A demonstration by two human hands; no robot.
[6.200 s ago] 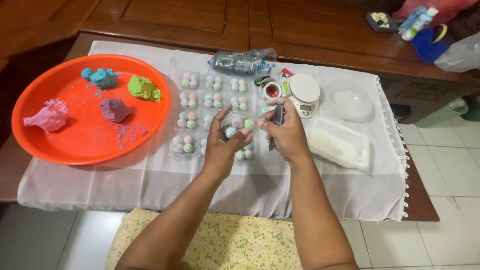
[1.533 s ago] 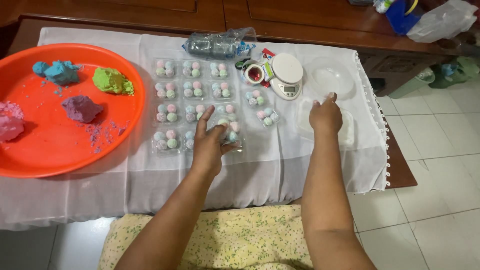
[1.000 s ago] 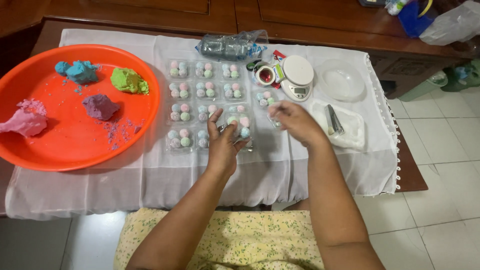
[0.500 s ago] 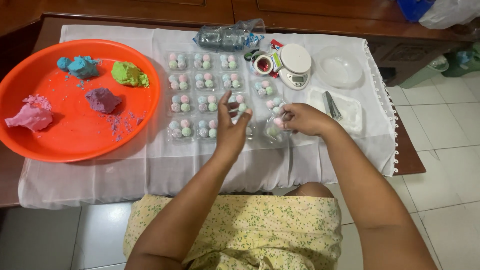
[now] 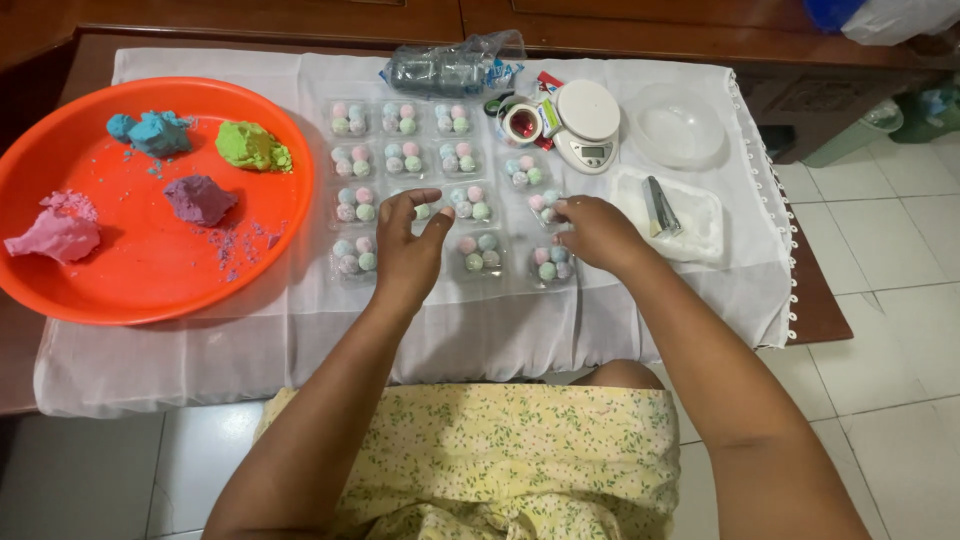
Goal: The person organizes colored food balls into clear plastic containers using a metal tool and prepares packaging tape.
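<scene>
Small clear packs of pastel balls (image 5: 478, 252) lie in rows on the white cloth (image 5: 250, 330) that covers the counter, each holding a few pink, green and blue balls, and both hands work at the near row. The left hand (image 5: 408, 250) hovers palm-down over an empty spot in that row, fingers spread wide and holding nothing, just beside the pack at its right; the open spread suits flattening or steadying a pack rather than picking one up. The right hand (image 5: 592, 232) rests with its fingertips curled onto a pack at the right end of the grid (image 5: 545, 205), pinching or pressing its edge; whether it truly grips it I cannot tell. Just right of that hand a shallow white tray (image 5: 700, 215) holds a small metal tool (image 5: 658, 205), set within easy reach. To the left a large orange tray (image 5: 150, 290) carries lumps of pink (image 5: 55, 235), purple (image 5: 198, 198), blue (image 5: 150, 130) and green dough (image 5: 252, 147), kept apart so the colours stay separate. Farther off stand a small white kitchen scale (image 5: 585, 122), a roll of tape (image 5: 524, 122), a clear bowl (image 5: 680, 125) and a bundle of clear wrappers (image 5: 445, 70).
</scene>
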